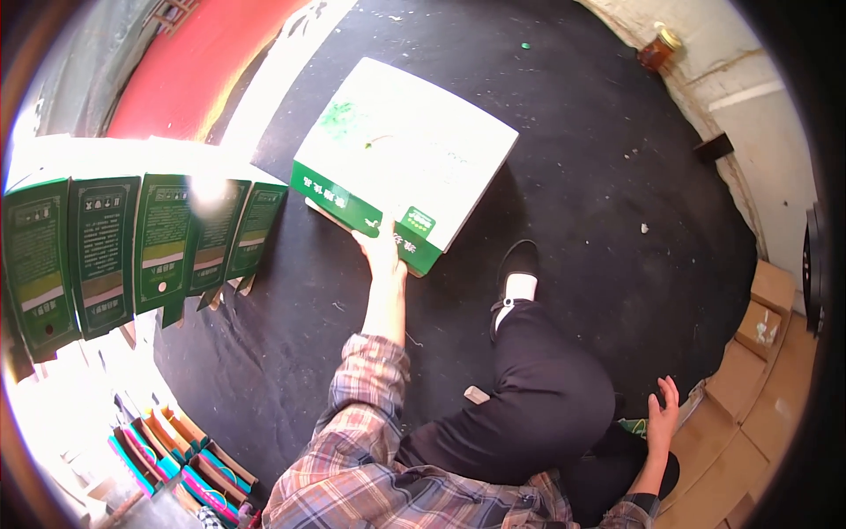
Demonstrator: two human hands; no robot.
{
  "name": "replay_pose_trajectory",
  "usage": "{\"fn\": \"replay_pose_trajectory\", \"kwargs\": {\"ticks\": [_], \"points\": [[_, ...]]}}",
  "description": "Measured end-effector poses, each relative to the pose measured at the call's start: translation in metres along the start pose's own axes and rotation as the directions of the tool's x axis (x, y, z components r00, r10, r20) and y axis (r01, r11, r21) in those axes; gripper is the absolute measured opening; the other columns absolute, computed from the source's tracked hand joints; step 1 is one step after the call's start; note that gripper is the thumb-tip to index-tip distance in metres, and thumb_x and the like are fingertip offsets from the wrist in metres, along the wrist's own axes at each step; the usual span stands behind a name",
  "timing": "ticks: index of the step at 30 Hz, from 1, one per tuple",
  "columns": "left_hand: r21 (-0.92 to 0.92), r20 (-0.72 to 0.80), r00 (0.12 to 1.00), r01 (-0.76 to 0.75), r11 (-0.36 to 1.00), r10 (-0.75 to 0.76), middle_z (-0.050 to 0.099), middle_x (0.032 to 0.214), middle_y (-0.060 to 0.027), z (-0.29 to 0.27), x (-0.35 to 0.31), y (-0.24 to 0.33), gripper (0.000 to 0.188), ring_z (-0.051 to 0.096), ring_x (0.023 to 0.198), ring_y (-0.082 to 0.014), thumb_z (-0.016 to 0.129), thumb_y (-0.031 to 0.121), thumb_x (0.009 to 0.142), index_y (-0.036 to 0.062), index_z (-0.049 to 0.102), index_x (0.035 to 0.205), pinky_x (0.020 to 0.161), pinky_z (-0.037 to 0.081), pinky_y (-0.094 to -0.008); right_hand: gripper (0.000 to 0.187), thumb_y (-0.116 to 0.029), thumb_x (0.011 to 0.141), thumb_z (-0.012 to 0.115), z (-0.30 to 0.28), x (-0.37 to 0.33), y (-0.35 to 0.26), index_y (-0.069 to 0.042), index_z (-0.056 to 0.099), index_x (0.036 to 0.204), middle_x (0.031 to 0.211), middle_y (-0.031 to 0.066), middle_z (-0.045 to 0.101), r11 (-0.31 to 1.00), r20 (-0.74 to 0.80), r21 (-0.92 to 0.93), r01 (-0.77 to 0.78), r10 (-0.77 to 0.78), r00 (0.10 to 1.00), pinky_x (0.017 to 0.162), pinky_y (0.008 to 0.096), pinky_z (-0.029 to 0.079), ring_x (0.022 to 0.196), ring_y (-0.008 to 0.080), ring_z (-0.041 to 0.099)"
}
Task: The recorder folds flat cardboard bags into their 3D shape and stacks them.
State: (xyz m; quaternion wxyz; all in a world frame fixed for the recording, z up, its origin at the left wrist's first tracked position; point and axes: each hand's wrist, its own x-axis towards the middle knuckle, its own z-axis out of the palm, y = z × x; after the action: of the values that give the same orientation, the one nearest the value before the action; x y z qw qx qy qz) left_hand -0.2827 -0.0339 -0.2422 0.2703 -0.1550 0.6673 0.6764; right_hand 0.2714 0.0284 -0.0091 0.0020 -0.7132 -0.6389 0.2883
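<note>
In front of me on the dark floor covering is a large white and green carton (pixel 414 132), tilted relative to my legs. My left hand (pixel 382 250) grips its near green side, one finger stretched up toward the top edge and the thumb to the left. A pale strip, perhaps a flap, shows under the carton's near edge. My right hand (pixel 661 418) is off to the right beside my bent knee. Its fingers are apart and seem to hold nothing. Just left of that hand, a bit of a green printed thing (pixel 633 427) shows, mostly hidden by my leg.
Several green cartons (pixel 163 238) stand in a row at the left. Below them are colourful open boxes (pixel 181 450). Flattened brown cardboard (pixel 749 406) lies at the right. A jar with a yellow lid (pixel 658 48) sits by the wall, and a small pale block (pixel 477 394) lies near my thigh.
</note>
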Motion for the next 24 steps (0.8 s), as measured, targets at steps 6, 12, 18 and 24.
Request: {"fn": "replay_pose_trajectory", "kwargs": {"ticks": [6, 12, 18, 24], "points": [[-0.271, 0.141, 0.990, 0.035, 0.962, 0.003, 0.057, 0.109, -0.0127, 0.017, 0.029, -0.021, 0.048, 0.057, 0.098, -0.0254, 0.072, 0.009, 0.076, -0.0009, 0.050, 0.117, 0.082, 0.050, -0.0413, 0.038, -0.004, 0.083, 0.055, -0.020, -0.027, 0.021, -0.007, 0.056, 0.121, 0.138, 0.0056, 0.043, 1.000, -0.036, -0.002, -0.001, 0.001, 0.999, 0.085, 0.0285, 0.042, 0.116, 0.0185, 0.049], [-0.354, 0.013, 1.000, 0.029, 0.935, -0.026, 0.056, 0.110, -0.0097, 0.010, 0.011, -0.025, 0.052, 0.056, 0.100, -0.0242, 0.072, 0.006, 0.076, 0.0015, 0.046, 0.120, 0.083, 0.050, -0.0400, 0.037, -0.002, 0.084, 0.054, -0.026, -0.046, 0.055, -0.002, 0.054, 0.121, 0.135, 0.0092, 0.045, 0.988, -0.073, 0.155, -0.002, 0.013, 0.997, 0.087, 0.0294, 0.043, 0.108, 0.0204, 0.050], [-0.510, 0.124, 0.990, 0.128, 0.851, -0.075, 0.056, 0.113, -0.0082, -0.034, -0.014, -0.033, 0.039, 0.055, 0.104, -0.0241, 0.061, 0.017, 0.089, 0.0029, 0.049, 0.123, 0.089, 0.047, -0.0395, 0.037, 0.001, 0.084, 0.052, -0.030, -0.039, 0.076, -0.002, 0.054, 0.121, 0.135, 0.0102, 0.046, 0.983, -0.055, 0.185, 0.009, 0.001, 0.998, 0.095, 0.0324, 0.041, 0.112, 0.0221, 0.050], [-0.583, 0.215, 0.976, 0.159, 0.797, -0.038, 0.055, 0.118, -0.0117, -0.138, -0.043, -0.048, 0.036, 0.052, 0.109, -0.0274, 0.054, 0.021, 0.093, 0.0011, 0.047, 0.122, 0.096, 0.041, -0.0452, 0.037, -0.001, 0.086, 0.052, -0.034, -0.036, 0.072, -0.002, 0.053, 0.123, 0.135, 0.0107, 0.046, 0.965, -0.048, 0.258, 0.044, -0.032, 0.998, 0.096, 0.0324, 0.040, 0.111, 0.0218, 0.050]]}}
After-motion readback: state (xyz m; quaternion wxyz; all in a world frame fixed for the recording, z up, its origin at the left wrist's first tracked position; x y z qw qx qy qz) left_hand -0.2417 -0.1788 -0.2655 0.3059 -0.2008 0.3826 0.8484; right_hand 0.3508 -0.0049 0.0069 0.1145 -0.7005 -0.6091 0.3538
